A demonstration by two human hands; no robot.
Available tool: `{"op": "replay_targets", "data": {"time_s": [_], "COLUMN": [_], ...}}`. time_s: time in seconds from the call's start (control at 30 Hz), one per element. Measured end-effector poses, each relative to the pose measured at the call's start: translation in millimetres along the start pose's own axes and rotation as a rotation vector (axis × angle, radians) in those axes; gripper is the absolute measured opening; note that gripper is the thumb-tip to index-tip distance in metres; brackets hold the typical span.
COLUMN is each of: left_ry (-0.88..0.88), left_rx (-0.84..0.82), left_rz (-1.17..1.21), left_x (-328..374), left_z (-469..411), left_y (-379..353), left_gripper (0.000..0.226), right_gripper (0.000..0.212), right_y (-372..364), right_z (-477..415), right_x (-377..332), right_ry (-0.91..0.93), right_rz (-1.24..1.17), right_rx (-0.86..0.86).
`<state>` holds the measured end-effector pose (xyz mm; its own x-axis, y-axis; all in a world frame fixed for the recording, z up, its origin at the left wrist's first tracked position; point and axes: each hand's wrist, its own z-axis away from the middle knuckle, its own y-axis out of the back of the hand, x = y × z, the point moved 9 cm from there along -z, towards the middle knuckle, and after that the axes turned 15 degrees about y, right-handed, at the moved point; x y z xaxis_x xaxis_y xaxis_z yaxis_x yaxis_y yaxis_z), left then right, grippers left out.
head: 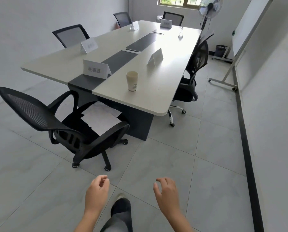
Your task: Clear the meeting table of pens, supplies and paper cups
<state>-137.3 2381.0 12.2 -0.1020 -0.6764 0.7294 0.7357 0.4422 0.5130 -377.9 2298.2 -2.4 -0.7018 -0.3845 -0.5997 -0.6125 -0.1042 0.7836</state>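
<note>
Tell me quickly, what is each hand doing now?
Left hand: open, fingers loosely curled, holding nothing.
Right hand: open, fingers relaxed, holding nothing.

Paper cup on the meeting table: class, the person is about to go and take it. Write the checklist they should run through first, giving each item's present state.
1. Paper cup stands upright: ok.
2. Left hand holds nothing: ok.
3. Right hand holds nothing: ok.
4. Cup within reach: not ok; both hands are over the floor, short of the table.
5. Way to the cup free: ok; bare floor leads to the table's near corner, and the chair stands off to the left.
6. Cup empty: cannot tell; its inside does not show.
</note>
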Motion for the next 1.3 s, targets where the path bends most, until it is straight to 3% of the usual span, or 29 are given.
{"op": "replay_targets", "data": {"time_s": [0.17, 0.4, 0.77, 0.87, 1.0, 1.13, 1.3], "left_ry": [-0.054, -0.178, -0.134, -0.183, -0.212, -0.209, -0.11], "left_rx": [-0.031, -0.057, -0.157, -0.173, -0.195, -0.194, -0.208], "left_rz": [0.047, 0.079, 0.044, 0.006, -0.041, -0.119, -0.106], "left_x": [65, 166, 213, 245, 290, 328, 344], "left_z": [-79, -175, -260, -281, -318, -354, -392], "left_y": [-5, 5, -31, -41, -63, -92, -123], "left_gripper": [0.02, 0.023, 0.043, 0.052, 0.065, 0.075, 0.085], "right_gripper": [0.024, 0.033, 0.038, 0.032, 0.057, 0.062, 0.035], "right_y": [-8, -22, -13, -8, -3, 0, -11], "right_z": [-79, -189, -286, -339, -415, -481, -539], "right_x": [4, -18, -21, -29, -38, -44, -64], "right_ry": [-0.031, -0.083, -0.106, -0.054, 0.045, 0.163, 0.388], "right_rz": [0.027, 0.014, -0.023, -0.073, -0.102, -0.067, 0.038], "right_rx": [0.046, 0.111, 0.135, 0.142, 0.155, 0.098, -0.003]}}
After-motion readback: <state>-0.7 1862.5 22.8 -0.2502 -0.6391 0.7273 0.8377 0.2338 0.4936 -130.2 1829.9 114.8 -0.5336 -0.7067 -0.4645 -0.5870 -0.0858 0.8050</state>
